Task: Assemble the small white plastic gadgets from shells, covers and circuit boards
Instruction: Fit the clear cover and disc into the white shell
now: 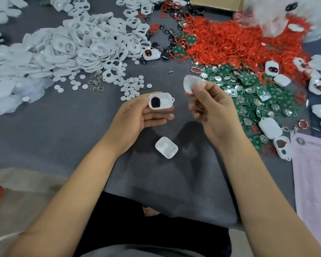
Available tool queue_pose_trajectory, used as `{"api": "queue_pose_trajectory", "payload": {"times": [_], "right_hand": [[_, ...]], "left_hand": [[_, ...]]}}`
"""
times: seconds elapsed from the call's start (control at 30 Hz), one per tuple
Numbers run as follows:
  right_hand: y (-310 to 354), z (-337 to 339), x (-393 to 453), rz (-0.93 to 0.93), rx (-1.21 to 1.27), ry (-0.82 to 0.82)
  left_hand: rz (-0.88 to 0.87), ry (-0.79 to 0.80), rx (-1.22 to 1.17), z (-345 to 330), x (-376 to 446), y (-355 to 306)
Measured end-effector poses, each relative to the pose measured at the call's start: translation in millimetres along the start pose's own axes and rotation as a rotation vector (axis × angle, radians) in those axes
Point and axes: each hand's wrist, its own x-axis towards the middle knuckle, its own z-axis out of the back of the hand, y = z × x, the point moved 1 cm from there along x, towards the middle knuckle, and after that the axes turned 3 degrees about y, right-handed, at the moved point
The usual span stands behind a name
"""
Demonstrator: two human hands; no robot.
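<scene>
My left hand [139,115] holds a small white shell [160,101] face up, with a black part ringed in red on its left and a white round disc on its right. My right hand [211,110] pinches a white plastic cover [191,82] between thumb and fingers, raised a little to the right of the shell. The two parts are apart. Another white cover [166,147] lies on the grey mat below and between my hands.
A big heap of white shells and frames [78,41] fills the upper left, with loose white discs [132,86] and metal clasps [96,84]. Red rings [230,39] pile at upper right, green circuit boards [258,95] at right, finished gadgets [270,127] and a paper sheet [315,173] beyond.
</scene>
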Motion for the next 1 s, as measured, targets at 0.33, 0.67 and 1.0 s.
{"api": "queue_pose_trajectory", "payload": {"times": [0.33,0.67,1.0], "right_hand": [[-3.9,-8.1,-4.2,-0.004,-0.115,-0.004],[-2.1,-12.0,-3.2,-0.058,0.061,0.048],[1.8,-15.9,-5.6,-0.128,0.091,0.083]], "left_hand": [[-0.054,-0.029,0.033,-3.3,-6.5,0.3],[-0.073,-0.006,0.036,-3.0,-6.8,2.1],[-0.075,0.004,0.041,-3.0,-6.5,1.9]]}}
